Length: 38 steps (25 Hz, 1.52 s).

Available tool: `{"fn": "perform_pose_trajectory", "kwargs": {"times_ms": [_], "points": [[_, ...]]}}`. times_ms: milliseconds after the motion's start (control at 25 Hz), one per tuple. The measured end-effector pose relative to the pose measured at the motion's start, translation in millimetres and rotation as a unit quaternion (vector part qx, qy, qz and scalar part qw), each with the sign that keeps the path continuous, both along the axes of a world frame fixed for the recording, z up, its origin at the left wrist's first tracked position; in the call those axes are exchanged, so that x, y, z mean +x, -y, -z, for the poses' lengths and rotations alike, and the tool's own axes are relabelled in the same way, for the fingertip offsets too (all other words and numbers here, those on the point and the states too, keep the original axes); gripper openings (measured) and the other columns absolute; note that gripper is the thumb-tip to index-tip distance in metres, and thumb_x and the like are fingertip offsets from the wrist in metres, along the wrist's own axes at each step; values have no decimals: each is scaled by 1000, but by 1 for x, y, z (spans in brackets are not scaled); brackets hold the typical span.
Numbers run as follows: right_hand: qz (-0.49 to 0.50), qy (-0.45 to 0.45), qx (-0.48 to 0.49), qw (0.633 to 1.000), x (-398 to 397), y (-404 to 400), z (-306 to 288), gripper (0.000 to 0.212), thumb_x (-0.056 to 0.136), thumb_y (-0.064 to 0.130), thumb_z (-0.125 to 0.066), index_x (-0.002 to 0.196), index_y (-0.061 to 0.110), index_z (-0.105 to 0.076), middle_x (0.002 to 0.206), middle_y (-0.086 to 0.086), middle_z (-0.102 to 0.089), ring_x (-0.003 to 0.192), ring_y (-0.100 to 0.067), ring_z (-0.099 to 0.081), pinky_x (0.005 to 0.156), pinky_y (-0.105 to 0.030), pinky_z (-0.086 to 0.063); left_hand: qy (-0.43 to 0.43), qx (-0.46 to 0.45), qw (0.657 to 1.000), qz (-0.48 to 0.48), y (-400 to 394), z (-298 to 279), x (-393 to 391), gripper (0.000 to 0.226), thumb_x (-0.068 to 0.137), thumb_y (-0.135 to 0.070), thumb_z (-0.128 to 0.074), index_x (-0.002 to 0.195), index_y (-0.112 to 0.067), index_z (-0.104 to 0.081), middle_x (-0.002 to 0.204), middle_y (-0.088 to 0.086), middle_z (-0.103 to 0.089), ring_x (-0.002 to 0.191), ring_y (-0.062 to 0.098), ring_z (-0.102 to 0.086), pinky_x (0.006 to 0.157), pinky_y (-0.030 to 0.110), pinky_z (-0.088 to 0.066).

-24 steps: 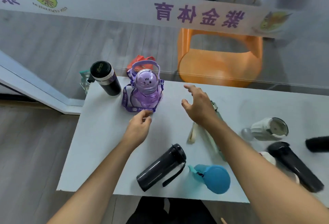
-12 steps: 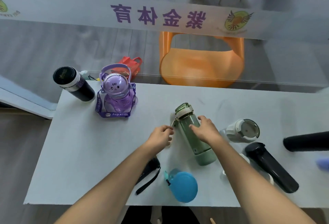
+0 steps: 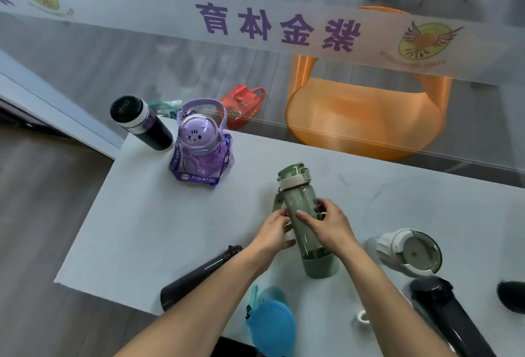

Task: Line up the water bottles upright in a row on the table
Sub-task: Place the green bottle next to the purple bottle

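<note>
A green see-through bottle lies on the white table, cap pointing away. My left hand grips its left side and strap, and my right hand is wrapped over its middle. A black flask and a purple cartoon bottle stand upright at the far left corner. A black bottle lies under my left forearm. A blue bottle sits at the near edge. A white tumbler and a black bottle lie on the right.
A glass partition with a printed banner runs behind the table. Beyond it are an orange chair and a red bag on the floor. Another dark object lies at the right edge. The table's left edge drops to wooden flooring.
My hands left the purple bottle and moved right to the green bottle. They have gone from touching it to gripping it, left hand now on its side and strap.
</note>
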State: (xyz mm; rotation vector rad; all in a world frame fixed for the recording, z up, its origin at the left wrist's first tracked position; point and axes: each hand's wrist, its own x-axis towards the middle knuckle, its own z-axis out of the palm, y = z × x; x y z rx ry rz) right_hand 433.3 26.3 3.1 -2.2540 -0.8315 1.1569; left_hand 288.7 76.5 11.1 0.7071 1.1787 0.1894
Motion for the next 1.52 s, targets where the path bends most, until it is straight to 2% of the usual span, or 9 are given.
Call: {"fn": "perform_pose_trajectory", "kwargs": {"times_ms": [360,520,680,800,920,1040,1200,1280,1520], "points": [[1,-66,188,980,4,-84,-37,61,75,41,-82,125,37,-47,123,19,-59,114,-5,-55,88,-25,-45,8,215,977,2,-81,-55,-1,37,100,-5,-34,126,-29,-48,121,-16,-56,105,-5,-57,77,17,-52],[-9,-45,245,968,-4,-102,-38,60,77,24,-83,122,30,-44,110,32,-57,112,-4,-58,93,-31,-48,-1,274,962,5,-107,-57,-5,40,101,-8,-37,135,-26,-47,132,-7,-56,123,10,-54,102,35,-49],[-21,-15,256,966,-17,-109,-35,61,79,25,-81,123,34,-41,111,25,-58,110,-5,-58,88,-23,-47,-25,293,955,32,-118,-44,-18,47,97,-13,-39,141,-29,-43,131,-17,-57,125,5,-53,110,44,-42],[-29,-7,257,966,-25,-115,-33,60,81,23,-79,128,30,-43,120,15,-60,111,-2,-55,90,-26,-46,-32,278,959,53,-122,-40,-26,62,88,-18,-40,148,-32,-36,135,-23,-54,123,-5,-52,110,36,-42],[-19,3,250,968,-27,-118,-33,59,83,22,-78,130,29,-43,124,13,-59,112,-4,-54,92,-29,-47,-31,253,963,84,-124,-35,-31,66,84,-21,-40,148,-39,-34,114,-50,-52,111,-20,-53,107,28,-43],[-11,6,242,970,-28,-119,-34,59,83,21,-78,130,29,-43,122,16,-57,112,-5,-54,93,-29,-48,-39,251,961,114,-124,-32,-35,69,84,-17,-41,149,-39,-31,102,-57,-52,102,-28,-51,101,29,-40],[-15,23,213,977,-30,-108,-40,60,85,21,-74,135,30,-42,133,6,-58,118,-14,-56,96,-32,-47,-79,276,950,122,-120,-39,-43,61,94,-10,-41,152,-28,-30,144,-14,-48,126,5,-50,109,39,-40],[-12,30,190,981,-31,-85,-45,57,87,23,-71,136,32,-43,132,5,-59,116,-11,-56,96,-31,-47,-106,285,942,140,-105,-44,-52,52,97,-9,-41,147,-22,-39,144,2,-51,126,16,-51,108,40,-43],[-31,35,118,992,-58,45,-42,37,92,18,-62,125,34,-57,119,11,-65,110,-4,-60,100,-35,-50,-74,377,869,312,0,-46,-117,47,94,-3,-42,134,-25,-54,126,-5,-60,112,8,-58,97,19,-44]]}}
